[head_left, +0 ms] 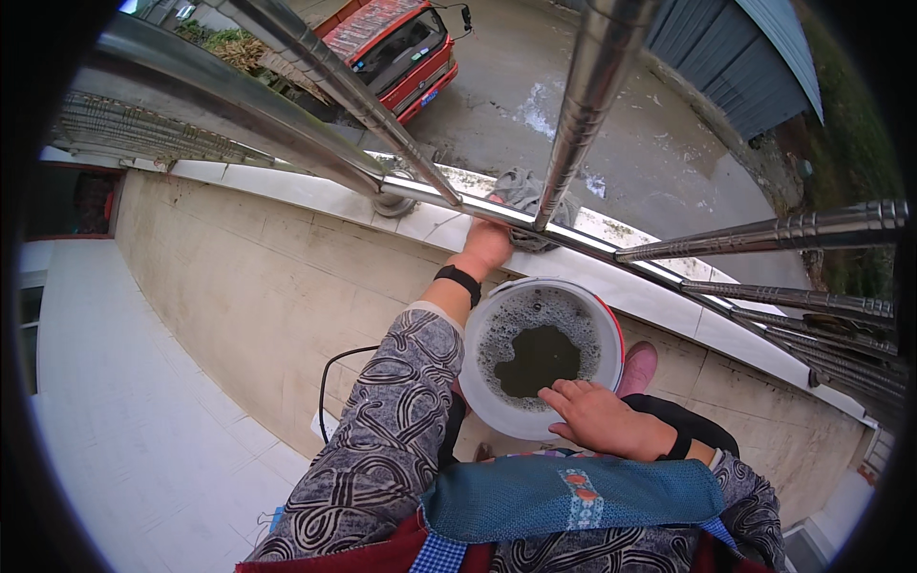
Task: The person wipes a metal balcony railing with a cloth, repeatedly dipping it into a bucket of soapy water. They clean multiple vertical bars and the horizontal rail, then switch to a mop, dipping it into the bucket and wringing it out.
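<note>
My left hand (491, 240) reaches under the bottom rail of the metal railing and is on a crumpled grey cloth (530, 190). The cloth lies on the white tiled ledge (415, 218), partly behind the rail, which also hides some of my fingers. Below the ledge stands a white plastic bucket (473, 379) holding dark, murky water (541, 358) ringed with suds. My right hand (605, 415) is over the bucket's near right rim, fingers stretched out, with nothing in it.
Shiny steel balusters (598, 93) rise from the bottom rail (587, 246). A black cable (328, 387) loops on the tan tiled floor (236, 286) at left. Pink footwear (637, 367) shows beside the bucket. Beyond the railing, a red truck (412, 79) is parked on wet ground below.
</note>
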Action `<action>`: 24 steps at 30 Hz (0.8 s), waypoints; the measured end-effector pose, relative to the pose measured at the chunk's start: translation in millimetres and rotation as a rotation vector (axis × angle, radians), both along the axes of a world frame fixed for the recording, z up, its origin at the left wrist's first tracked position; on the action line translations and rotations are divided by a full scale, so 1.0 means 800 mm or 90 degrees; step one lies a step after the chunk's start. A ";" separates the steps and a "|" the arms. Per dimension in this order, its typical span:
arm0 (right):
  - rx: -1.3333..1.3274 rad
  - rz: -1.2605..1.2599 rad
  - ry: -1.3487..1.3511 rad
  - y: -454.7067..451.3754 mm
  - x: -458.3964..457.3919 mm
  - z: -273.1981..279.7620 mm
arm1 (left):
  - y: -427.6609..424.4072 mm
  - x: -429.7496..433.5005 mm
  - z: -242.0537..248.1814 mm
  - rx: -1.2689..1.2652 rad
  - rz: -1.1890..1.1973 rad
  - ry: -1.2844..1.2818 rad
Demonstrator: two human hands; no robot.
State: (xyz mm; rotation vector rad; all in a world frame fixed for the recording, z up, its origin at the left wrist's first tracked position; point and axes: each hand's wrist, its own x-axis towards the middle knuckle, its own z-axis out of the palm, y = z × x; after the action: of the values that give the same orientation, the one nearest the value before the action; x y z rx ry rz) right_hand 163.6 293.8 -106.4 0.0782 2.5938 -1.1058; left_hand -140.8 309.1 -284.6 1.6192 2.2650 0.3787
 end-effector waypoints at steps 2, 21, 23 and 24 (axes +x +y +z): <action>0.025 -0.006 0.019 -0.002 0.006 -0.002 | 0.020 0.041 0.001 -0.097 -0.037 -0.077; 0.257 -0.111 -0.118 0.152 0.067 -0.085 | 0.056 0.193 0.039 -0.087 -0.188 -0.149; 0.337 -0.109 -0.002 0.157 0.064 -0.116 | 0.024 0.187 0.053 -0.035 -0.174 -0.060; 0.362 -0.106 0.058 0.159 0.058 -0.130 | 0.007 0.180 0.064 -0.005 -0.170 -0.082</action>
State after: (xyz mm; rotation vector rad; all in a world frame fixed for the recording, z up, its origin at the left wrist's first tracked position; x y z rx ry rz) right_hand 210.0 421.1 -210.6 0.3850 2.9467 -0.3890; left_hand 2.9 314.9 -233.0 1.8086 1.9226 0.3915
